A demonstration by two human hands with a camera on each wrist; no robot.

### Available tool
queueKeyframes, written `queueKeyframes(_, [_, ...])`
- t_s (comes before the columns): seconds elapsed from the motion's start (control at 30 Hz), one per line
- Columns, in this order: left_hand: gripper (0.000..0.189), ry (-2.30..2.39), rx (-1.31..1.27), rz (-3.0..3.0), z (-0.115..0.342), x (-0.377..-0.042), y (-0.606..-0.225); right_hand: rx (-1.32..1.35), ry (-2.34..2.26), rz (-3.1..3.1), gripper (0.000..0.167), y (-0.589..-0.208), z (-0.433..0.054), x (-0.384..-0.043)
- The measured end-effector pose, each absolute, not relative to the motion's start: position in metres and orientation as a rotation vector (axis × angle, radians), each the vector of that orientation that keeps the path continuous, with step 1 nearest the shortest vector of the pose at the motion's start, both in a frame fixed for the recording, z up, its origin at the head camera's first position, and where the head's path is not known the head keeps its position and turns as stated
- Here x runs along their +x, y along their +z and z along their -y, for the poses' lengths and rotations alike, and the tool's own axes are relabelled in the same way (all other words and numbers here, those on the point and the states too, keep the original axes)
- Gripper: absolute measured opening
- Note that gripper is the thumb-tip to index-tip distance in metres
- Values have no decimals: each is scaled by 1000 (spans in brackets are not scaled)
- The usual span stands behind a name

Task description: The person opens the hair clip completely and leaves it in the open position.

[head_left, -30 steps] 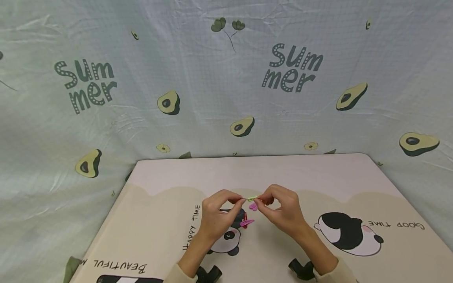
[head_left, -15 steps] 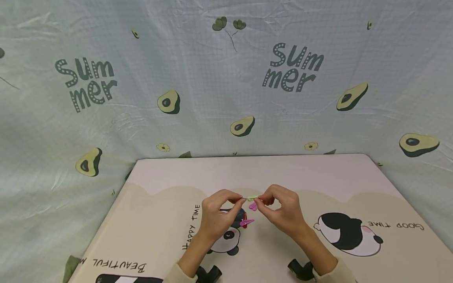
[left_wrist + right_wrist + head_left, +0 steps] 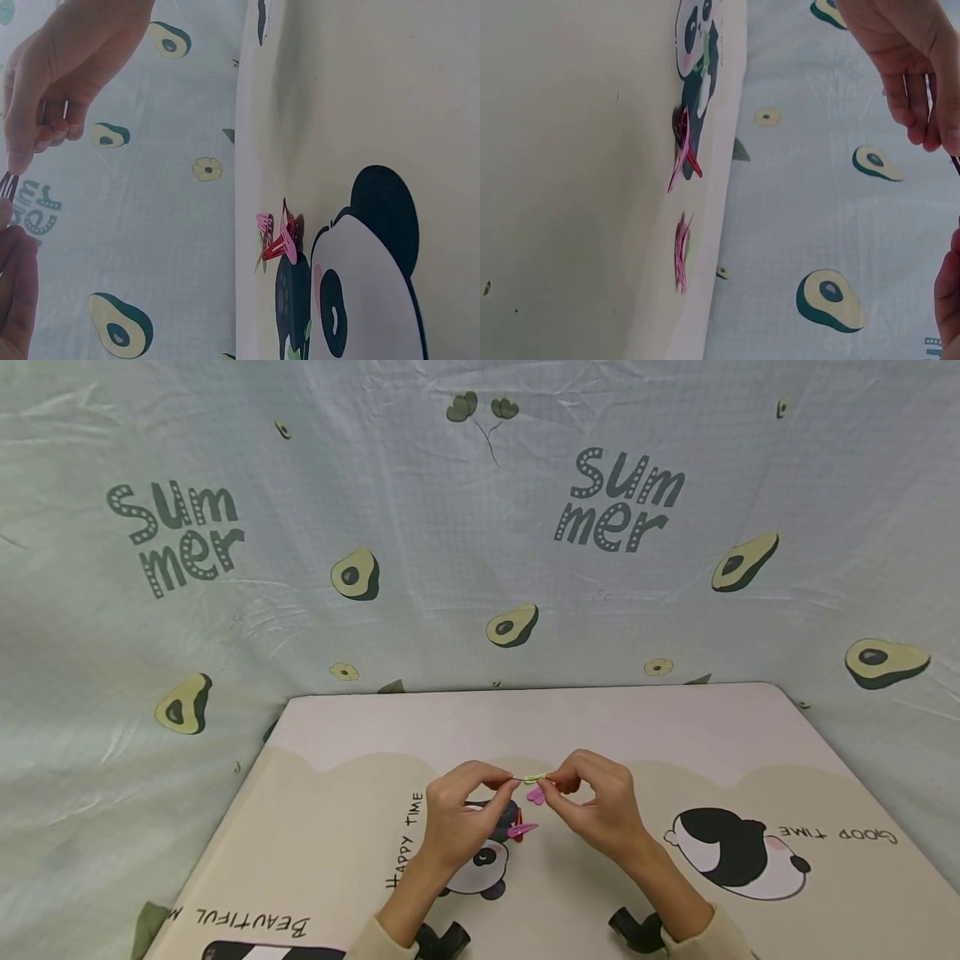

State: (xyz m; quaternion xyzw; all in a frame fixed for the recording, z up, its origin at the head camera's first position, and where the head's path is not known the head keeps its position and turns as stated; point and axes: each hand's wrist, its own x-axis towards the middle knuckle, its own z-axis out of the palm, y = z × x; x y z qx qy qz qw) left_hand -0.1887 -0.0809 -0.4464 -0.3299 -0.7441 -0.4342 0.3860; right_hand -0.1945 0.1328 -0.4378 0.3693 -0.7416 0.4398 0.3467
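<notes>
Both hands meet over the table in the head view. My left hand (image 3: 461,814) and my right hand (image 3: 603,802) pinch opposite ends of a thin, dark snap hair clip (image 3: 8,186) between thumb and forefinger. Beneath them on the table lie a pink hair clip (image 3: 522,831) crossed with a red hair clip (image 3: 519,817). Just beyond, several more pink clips (image 3: 681,259) are bunched beside a light green clip (image 3: 534,778). In the right wrist view the left hand (image 3: 922,75) is raised above the table, and the held clip is mostly cut off at the frame's edge.
The cream table cover (image 3: 600,910) bears a printed panda (image 3: 480,868) and a black-and-white dog (image 3: 738,856). A pale curtain with avocado prints (image 3: 450,552) hangs behind the table's far edge. Black mounts (image 3: 637,931) sit at the wrists.
</notes>
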Motion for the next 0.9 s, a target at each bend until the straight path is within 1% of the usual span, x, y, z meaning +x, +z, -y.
queueKeyframes(0.17, [5,-1103,-837,1890,81,-188,-446,960,1135,1916,30,-438,-132,-195])
queueKeyframes(0.3, [5,-1106,-846,1884,81,-188,-445,967,1133,1899,26,-439,-133,-195])
queueKeyframes(0.53, [4,-1110,-848,1886,82,-186,-446,965,1149,1896,31,-439,-131,-194])
queueKeyframes(0.77, [3,-1109,-850,1885,81,-187,-446,969,1141,1882,28,-439,-132,-194])
queueKeyframes(0.9, [9,-1106,-851,1887,80,-187,-446,976,1138,1872,29,-439,-132,-195])
